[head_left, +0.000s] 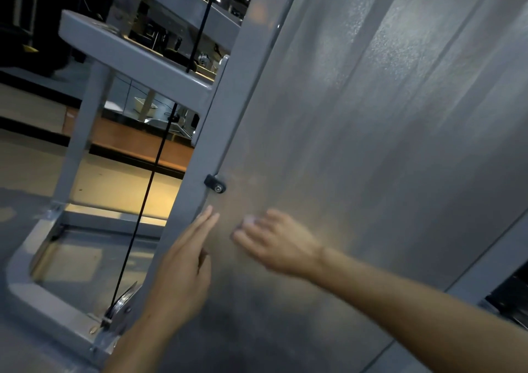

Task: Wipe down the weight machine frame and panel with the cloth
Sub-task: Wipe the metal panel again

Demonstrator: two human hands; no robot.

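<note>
The weight machine's frosted grey panel (371, 144) fills the right of the view. Its grey painted frame post (217, 127) runs diagonally along the panel's left edge. My left hand (183, 270) lies flat with straight fingers over the seam between post and panel, holding nothing. My right hand (277, 241) is blurred and pressed against the lower panel, fingers curled. A small pale patch shows under its fingertips; I cannot tell whether that is a cloth. No cloth is clearly in view.
A black clip with a screw (215, 184) fixes the panel just above my left hand. A black cable (154, 172) runs down to a pulley (123, 301) at the frame base (51, 310). Grey crossbars (137, 58) jut left. Gym floor and other equipment lie beyond.
</note>
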